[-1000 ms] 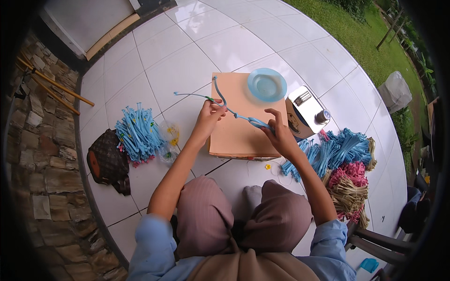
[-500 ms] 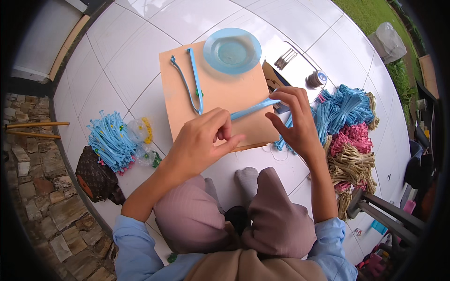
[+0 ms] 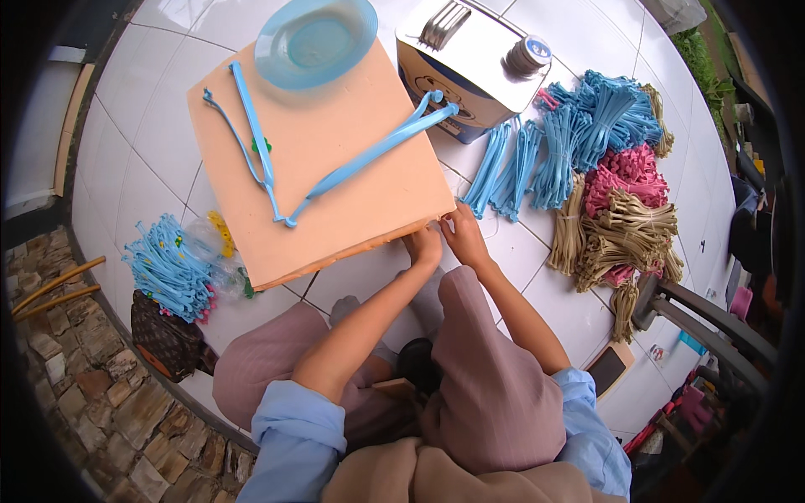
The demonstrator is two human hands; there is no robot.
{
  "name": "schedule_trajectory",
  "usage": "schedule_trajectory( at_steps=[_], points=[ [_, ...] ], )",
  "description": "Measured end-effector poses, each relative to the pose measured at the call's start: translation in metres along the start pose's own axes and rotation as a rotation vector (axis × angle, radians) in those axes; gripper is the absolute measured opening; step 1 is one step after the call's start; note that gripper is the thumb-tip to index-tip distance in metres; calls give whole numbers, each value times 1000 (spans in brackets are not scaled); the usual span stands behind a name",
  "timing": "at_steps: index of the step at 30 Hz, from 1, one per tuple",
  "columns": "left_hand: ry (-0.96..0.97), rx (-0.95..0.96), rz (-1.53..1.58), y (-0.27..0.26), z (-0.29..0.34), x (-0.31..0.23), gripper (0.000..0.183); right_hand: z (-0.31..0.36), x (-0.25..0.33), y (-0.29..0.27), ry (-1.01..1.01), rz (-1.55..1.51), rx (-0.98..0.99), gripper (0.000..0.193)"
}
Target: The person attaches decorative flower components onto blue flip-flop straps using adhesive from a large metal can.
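Both my hands are at the near right corner of the peach-coloured board (image 3: 293, 243). The fingers of my left hand (image 3: 425, 245) are mostly hidden at the board's edge, so their grip does not show. My right hand (image 3: 465, 235) is closed, fingertips pinched together by the corner; whatever is in them is too small to make out. On the board lies a folded light-blue strap (image 3: 360, 163) with knobbed ends, slanting up to the right. Left of it is another folded blue strap (image 3: 251, 126) bearing a small green piece (image 3: 262, 145).
A translucent blue plate (image 3: 293, 71) sits on the board's far part. Beside it stands a rectangular tin (image 3: 457, 63) with forks (image 3: 444, 25) and a spool (image 3: 528, 56) on top. Blue (image 3: 616, 109), pink (image 3: 629, 180) and beige strap bundles (image 3: 629, 226) lie right; more blue straps (image 3: 168, 264) lie left.
Both hands have left the blue strap on the board and come down to the near edge, close together. My view has shifted, so the board appears further left and the tin shows more.
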State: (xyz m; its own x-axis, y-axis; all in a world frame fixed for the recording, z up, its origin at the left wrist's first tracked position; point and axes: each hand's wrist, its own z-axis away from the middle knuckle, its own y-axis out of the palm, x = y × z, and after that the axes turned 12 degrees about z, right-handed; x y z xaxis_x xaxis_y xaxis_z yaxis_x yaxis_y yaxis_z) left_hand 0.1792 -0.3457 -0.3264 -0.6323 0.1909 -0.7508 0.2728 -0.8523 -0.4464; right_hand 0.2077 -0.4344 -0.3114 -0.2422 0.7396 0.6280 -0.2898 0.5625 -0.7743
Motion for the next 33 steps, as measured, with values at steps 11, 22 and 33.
schedule_trajectory(
  at_steps=[11, 22, 33],
  points=[
    [33, -148, 359, 27, -6, 31, 17, -2, -3, 18, -133, 167, -104, 28],
    [211, 161, 826, -15, 45, -114, 20, -11, 39, -99, 0, -240, -420, 30],
    [102, 602, 1105, -142, 118, -222, 23, -10, 150, -238, -704, 21, -599, 34]
  ],
)
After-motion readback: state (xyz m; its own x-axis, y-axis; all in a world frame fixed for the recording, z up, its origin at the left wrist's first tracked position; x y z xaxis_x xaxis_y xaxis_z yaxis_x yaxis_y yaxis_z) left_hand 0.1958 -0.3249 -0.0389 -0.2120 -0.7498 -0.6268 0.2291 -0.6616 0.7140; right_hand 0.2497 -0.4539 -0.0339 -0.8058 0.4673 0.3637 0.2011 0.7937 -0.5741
